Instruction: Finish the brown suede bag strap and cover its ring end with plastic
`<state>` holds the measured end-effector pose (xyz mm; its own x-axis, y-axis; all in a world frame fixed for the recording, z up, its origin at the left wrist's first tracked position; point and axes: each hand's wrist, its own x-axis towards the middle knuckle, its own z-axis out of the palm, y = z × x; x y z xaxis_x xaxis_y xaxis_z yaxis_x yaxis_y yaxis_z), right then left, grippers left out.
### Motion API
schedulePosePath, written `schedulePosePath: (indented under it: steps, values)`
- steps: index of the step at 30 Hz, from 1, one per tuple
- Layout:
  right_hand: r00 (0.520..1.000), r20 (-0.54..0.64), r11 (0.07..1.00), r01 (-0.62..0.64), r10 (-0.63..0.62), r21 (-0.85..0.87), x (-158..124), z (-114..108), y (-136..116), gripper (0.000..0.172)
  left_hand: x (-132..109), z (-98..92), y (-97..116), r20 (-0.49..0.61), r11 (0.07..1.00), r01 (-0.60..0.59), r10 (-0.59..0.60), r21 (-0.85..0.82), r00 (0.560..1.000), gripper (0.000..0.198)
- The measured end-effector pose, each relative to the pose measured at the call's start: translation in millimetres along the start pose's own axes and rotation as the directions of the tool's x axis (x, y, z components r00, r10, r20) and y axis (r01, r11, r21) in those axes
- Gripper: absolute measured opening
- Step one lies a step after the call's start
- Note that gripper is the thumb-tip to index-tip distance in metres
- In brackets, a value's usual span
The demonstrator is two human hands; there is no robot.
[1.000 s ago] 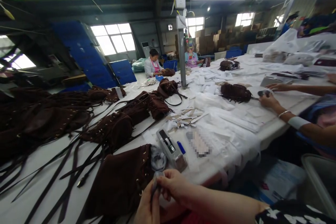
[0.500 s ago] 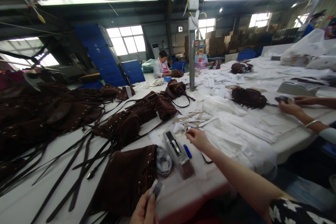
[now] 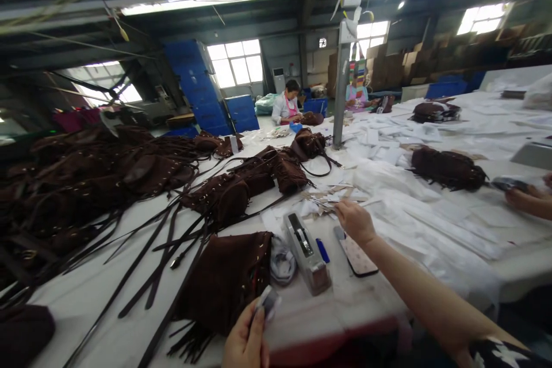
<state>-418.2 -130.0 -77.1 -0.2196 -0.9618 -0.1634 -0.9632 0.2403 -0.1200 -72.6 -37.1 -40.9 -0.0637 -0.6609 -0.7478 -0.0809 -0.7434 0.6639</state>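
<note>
My left hand (image 3: 246,340), low in the middle of the view, pinches a small grey-and-clear item (image 3: 268,302) beside a brown fringed bag (image 3: 224,282). Farther up, my right hand (image 3: 354,222) reaches to a scattered pile of small white and tan tags (image 3: 328,198). Its fingers are bent together at the pile's edge; what is between them is too small to make out. Between my hands stand a grey tape dispenser (image 3: 307,253), a coil of pale tape or strap (image 3: 283,263) and a blue marker (image 3: 322,250). A phone (image 3: 357,254) lies under my right wrist.
Brown bags with long straps (image 3: 107,172) heap up on the left. A metal post (image 3: 340,98) rises from the table. White plastic sheets (image 3: 414,224) spread on the right, near another person's hand (image 3: 528,201). Two people sit across the table.
The view has turned left, so things sit farther right. My right hand has moved forward to the pile of tags, and more of the phone shows. My left hand still holds the small item.
</note>
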Motion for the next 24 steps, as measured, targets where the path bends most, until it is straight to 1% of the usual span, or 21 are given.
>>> schedulePosePath:
  steps: [1, 2, 3, 4, 5, 6, 7, 8, 9, 10, 13, 15, 17, 19, 20, 22, 24]
  values:
    - [0.997, -0.060, 0.998, -0.044, 0.047, 0.051, -13, -14, -4, 0.031, 1, -1.2, -1, 0.034, 1.000, 0.004, -0.004, 0.012, 0.999, 0.094]
    - [0.986, -0.113, 0.982, -0.107, 0.125, 0.159, -27, -26, -10, 0.034, 2, -2.0, -2, 0.061, 1.000, 0.007, -0.008, 0.016, 0.998, 0.094]
    - [0.960, -0.114, 0.874, -0.179, 0.256, 0.451, -41, -37, -17, 0.035, 4, -2.6, -2, 0.075, 1.000, 0.005, -0.006, 0.010, 0.997, 0.093]
    - [0.938, -0.036, 0.689, -0.228, 0.346, 0.688, -56, -45, -26, 0.039, 4, -2.7, -2, 0.069, 1.000, -0.006, 0.006, -0.009, 0.998, 0.090]
    - [0.919, 0.074, 0.481, -0.269, 0.387, 0.834, -71, -50, -36, 0.044, 5, -2.6, 0, 0.061, 0.999, -0.014, 0.016, -0.035, 0.998, 0.088]
    - [0.904, 0.189, 0.291, -0.313, 0.383, 0.904, -85, -53, -47, 0.049, 5, -2.3, 1, 0.041, 0.997, -0.036, 0.039, -0.072, 0.998, 0.083]
    - [0.890, 0.294, 0.162, -0.366, 0.348, 0.916, -98, -52, -58, 0.054, 5, -1.9, 3, 0.032, 0.993, -0.050, 0.053, -0.111, 0.998, 0.080]
    - [0.873, 0.384, 0.087, -0.426, 0.302, 0.901, -110, -50, -70, 0.058, 6, -1.7, 6, 0.009, 0.986, -0.064, 0.066, -0.151, 0.998, 0.077]
    - [0.848, 0.462, 0.048, -0.489, 0.257, 0.871, -122, -45, -81, 0.062, 6, -1.6, 7, -0.015, 0.978, -0.086, 0.084, -0.193, 0.996, 0.073]
    - [0.819, 0.531, 0.032, -0.550, 0.217, 0.835, -132, -40, -91, 0.066, 6, -1.8, 8, -0.030, 0.969, -0.099, 0.095, -0.227, 0.995, 0.070]
    - [0.706, 0.696, 0.028, -0.704, 0.132, 0.709, -158, -21, -118, 0.071, 6, -4.2, 10, -0.046, 0.949, -0.120, 0.111, -0.290, 0.993, 0.063]
    - [0.638, 0.760, 0.001, -0.766, 0.122, 0.643, -169, -8, -131, 0.069, 4, -6.1, 10, -0.046, 0.947, -0.127, 0.118, -0.296, 0.992, 0.061]
    - [0.591, 0.795, -0.064, -0.796, 0.135, 0.602, -174, 1, -139, 0.066, 1, -7.5, 11, -0.046, 0.949, -0.133, 0.125, -0.287, 0.991, 0.061]
    - [0.569, 0.809, -0.145, -0.797, 0.147, 0.586, -174, 7, -145, 0.063, -1, -8.5, 12, -0.047, 0.955, -0.144, 0.137, -0.260, 0.990, 0.061]
    - [0.567, 0.810, -0.178, -0.791, 0.148, 0.586, -173, 8, -147, 0.062, -1, -8.9, 12, -0.049, 0.958, -0.150, 0.143, -0.245, 0.989, 0.060]
    - [0.583, 0.800, -0.216, -0.771, 0.140, 0.599, -170, 7, -151, 0.062, -2, -9.6, 11, -0.047, 0.963, -0.164, 0.158, -0.213, 0.986, 0.059]
    - [0.596, 0.791, -0.233, -0.756, 0.141, 0.611, -167, 5, -154, 0.062, -1, -10.2, 8, -0.038, 0.968, -0.176, 0.172, -0.177, 0.984, 0.060]
